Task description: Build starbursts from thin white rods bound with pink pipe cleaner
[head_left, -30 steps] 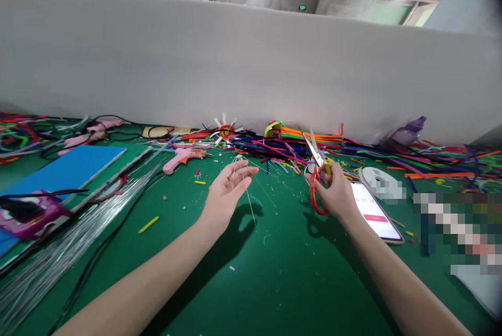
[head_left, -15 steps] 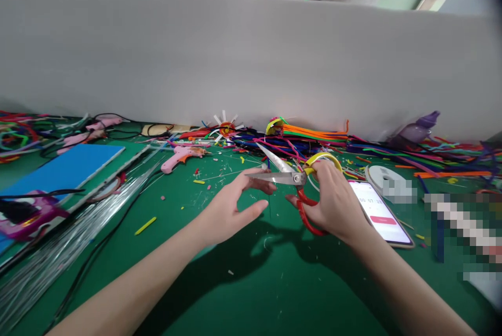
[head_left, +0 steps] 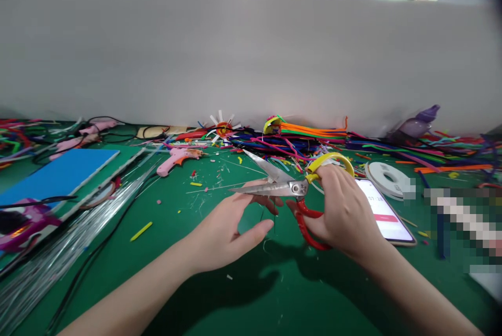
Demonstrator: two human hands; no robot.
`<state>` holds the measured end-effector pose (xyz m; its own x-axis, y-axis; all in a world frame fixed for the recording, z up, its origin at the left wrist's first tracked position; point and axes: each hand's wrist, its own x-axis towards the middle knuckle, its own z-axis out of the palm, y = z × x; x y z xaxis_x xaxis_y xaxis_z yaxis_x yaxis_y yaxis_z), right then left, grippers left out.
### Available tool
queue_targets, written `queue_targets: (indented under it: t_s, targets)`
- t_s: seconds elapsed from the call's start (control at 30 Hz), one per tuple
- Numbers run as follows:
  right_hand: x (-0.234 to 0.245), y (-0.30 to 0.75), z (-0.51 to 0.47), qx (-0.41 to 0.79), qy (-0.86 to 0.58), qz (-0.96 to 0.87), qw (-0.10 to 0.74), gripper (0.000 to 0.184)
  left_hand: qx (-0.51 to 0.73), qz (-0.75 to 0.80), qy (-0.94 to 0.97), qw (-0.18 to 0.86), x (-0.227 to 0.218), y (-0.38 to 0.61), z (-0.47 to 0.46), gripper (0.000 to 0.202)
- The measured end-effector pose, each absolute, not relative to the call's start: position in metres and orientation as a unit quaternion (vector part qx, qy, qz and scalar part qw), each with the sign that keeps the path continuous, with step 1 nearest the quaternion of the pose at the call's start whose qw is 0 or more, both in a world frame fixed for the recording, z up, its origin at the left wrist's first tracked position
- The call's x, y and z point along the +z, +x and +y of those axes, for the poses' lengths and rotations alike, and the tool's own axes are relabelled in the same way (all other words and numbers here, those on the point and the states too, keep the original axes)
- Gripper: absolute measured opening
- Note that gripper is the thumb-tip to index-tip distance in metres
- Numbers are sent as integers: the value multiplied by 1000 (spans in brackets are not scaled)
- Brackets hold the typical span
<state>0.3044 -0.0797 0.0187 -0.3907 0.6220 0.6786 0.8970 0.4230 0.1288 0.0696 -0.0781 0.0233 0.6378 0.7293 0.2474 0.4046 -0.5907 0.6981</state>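
Observation:
My right hand (head_left: 343, 205) grips scissors (head_left: 296, 188) with one yellow and one red handle. Their blades are spread, pointing left, and the lower one lies across the fingers of my left hand (head_left: 231, 231). That hand is curled, its thumb apart from the fingertips. A thin pale strand (head_left: 212, 188) runs leftward from behind its fingers, and a fine dark end hangs below them. The strand looks caught between the fingers, though the blade partly hides the hold. Both hands are above the green table (head_left: 251, 294).
A phone (head_left: 386, 215) and a white spool (head_left: 386, 181) lie on the right. Pipe cleaners (head_left: 314, 129) line the back by a grey partition (head_left: 251, 53). To the left are a pink glue gun (head_left: 172, 160), a blue board (head_left: 58, 174) and clear strips (head_left: 94, 231).
Both hands sit slightly lower in the picture, and the scissors' lower blade has come further left over my left fingers. The thin strand has shifted along with my left hand.

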Motion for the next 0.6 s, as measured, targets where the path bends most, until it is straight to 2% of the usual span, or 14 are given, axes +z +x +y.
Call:
queue_targets:
  t_s: [0.1, 0.23, 0.33, 0.4, 0.6]
  targets:
    - [22, 304, -82, -250, -475, -797, 276, 42, 260, 331, 868, 262, 23, 68, -80, 38]
    - [24, 305, -85, -246, -468, -801, 280, 41, 291, 323, 881, 189, 22, 67, -82, 35]
    - [26, 306, -85, -243, -466, -802, 283, 41, 316, 293, 890, 150, 23, 68, -82, 43]
    - [27, 306, -85, -244, -467, -801, 284, 40, 334, 255, 895, 151, 26, 68, -82, 49]
    - [26, 306, -85, -239, -470, -799, 291, 40, 362, 226, 875, 228, 26, 67, -77, 47]
